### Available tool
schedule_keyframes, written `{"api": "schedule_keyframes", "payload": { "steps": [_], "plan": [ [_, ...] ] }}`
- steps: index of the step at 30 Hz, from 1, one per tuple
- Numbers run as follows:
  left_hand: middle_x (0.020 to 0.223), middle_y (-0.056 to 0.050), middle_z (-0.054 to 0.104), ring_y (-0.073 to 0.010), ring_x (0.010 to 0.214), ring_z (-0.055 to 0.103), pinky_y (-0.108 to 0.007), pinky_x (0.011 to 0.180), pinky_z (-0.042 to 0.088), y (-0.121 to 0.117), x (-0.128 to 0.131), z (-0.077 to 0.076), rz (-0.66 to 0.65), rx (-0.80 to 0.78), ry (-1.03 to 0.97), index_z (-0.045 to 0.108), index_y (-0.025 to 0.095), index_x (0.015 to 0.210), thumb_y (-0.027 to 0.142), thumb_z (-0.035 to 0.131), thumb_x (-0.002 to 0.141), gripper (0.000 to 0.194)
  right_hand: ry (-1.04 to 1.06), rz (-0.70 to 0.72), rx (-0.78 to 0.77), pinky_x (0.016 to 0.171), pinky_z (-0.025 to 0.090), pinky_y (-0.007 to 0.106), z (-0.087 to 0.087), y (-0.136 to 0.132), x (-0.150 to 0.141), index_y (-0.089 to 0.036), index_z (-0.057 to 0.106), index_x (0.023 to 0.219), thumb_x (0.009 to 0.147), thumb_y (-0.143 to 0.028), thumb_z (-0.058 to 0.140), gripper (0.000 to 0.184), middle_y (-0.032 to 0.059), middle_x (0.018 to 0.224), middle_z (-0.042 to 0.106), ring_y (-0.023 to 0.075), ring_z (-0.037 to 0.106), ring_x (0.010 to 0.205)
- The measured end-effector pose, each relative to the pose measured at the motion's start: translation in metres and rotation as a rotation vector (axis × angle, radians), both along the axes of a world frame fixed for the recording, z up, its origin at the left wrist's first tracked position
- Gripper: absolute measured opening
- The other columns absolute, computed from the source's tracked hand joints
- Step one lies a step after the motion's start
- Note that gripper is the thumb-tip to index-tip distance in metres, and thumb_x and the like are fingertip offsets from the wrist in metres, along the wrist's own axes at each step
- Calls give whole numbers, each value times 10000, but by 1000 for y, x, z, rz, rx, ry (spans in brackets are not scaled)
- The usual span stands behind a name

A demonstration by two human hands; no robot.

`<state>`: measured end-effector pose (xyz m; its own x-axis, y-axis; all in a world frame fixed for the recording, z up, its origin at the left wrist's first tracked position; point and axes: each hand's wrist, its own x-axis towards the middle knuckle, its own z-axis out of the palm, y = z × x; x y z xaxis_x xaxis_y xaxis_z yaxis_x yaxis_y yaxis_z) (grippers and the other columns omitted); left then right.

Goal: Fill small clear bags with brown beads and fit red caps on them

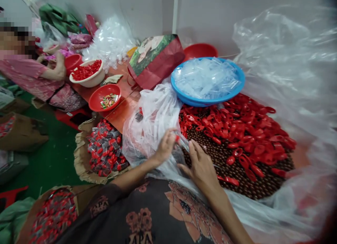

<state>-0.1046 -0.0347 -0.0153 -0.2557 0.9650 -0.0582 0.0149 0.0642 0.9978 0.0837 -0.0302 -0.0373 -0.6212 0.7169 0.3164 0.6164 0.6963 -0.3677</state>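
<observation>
Here's the orange desk (131, 101), running away past the left side of the blue basin (191, 101). Nearer than that basin spreads a wide bed of brown beads (263, 188), and across it, from the basin's near rim rightward, sprawls the heap of red pieces (252, 131). Well to the basin's lower left, the cardboard box (79, 161) brims with red-and-clear items. Now the hands, close together on the basin's near side: left hand (166, 146) pinching, right hand (201, 163) with bent fingers at a strip of clear film (183, 141); whether those fingers truly grip, I can't tell. The film looks light, limp, slick, quick to crease, so catch it by an edge. And smallest, the red piece (177, 139), below-left of the basin in the left fingertips: probably light, stiff and smooth, best nipped by its sides.
</observation>
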Motion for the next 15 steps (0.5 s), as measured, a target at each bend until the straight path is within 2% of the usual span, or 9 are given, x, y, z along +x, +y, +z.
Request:
{"api": "schedule_keyframes", "payload": {
  "steps": [1,3,5,6,8,11,13,15],
  "plan": [
    [796,-12,602,-132,644,548,-268,644,472,6,-23,3,126,13,31,500,193,1213,548,345,968,458,4,7,-32,963,498,529,-5,0,0,-198,92,1569,892,-442,593,877,237,1518,378,385,467,1334],
    [812,-13,583,-123,649,530,-256,645,456,20,-77,6,389,61,174,510,188,1114,548,303,980,436,20,17,-78,961,520,546,-16,1,4,-235,87,1572,898,-425,593,864,229,1533,349,388,478,1331],
    [856,-24,580,-132,710,538,-272,711,459,33,-128,4,551,41,378,511,181,1061,497,308,994,382,38,30,-98,974,522,560,-26,2,7,-268,139,1566,909,-397,586,805,212,1520,375,378,500,1317],
    [904,-35,585,-141,772,548,-281,766,456,38,-150,0,573,3,506,510,175,1071,450,365,991,322,47,38,-104,985,519,566,-29,2,7,-275,171,1560,913,-384,584,776,207,1513,389,374,502,1318],
    [1000,-56,587,-165,915,547,-306,880,428,49,-180,-11,509,-68,765,508,153,1119,316,518,942,241,63,55,-114,1003,509,578,-30,1,7,-275,239,1544,918,-356,580,717,198,1497,419,366,497,1327],
    [1026,-68,574,-203,1016,508,-352,971,383,64,-196,-28,333,-96,960,518,116,1162,109,632,824,357,77,56,-128,1015,503,580,-23,2,6,-253,354,1499,925,-314,566,615,187,1475,460,347,496,1334],
    [1006,-72,565,-215,1012,492,-382,986,381,72,-196,-29,302,-70,965,525,95,1163,44,621,795,384,76,29,-121,1020,505,558,-19,4,9,-220,444,1446,934,-280,544,525,189,1455,488,331,503,1331],
    [1084,-95,548,-222,1073,465,-413,1031,359,80,-192,-18,332,-7,974,498,83,1214,47,574,834,388,73,-10,-98,1023,506,539,-16,11,14,-194,516,1384,946,-247,509,441,192,1423,521,314,519,1316]
  ]
}}
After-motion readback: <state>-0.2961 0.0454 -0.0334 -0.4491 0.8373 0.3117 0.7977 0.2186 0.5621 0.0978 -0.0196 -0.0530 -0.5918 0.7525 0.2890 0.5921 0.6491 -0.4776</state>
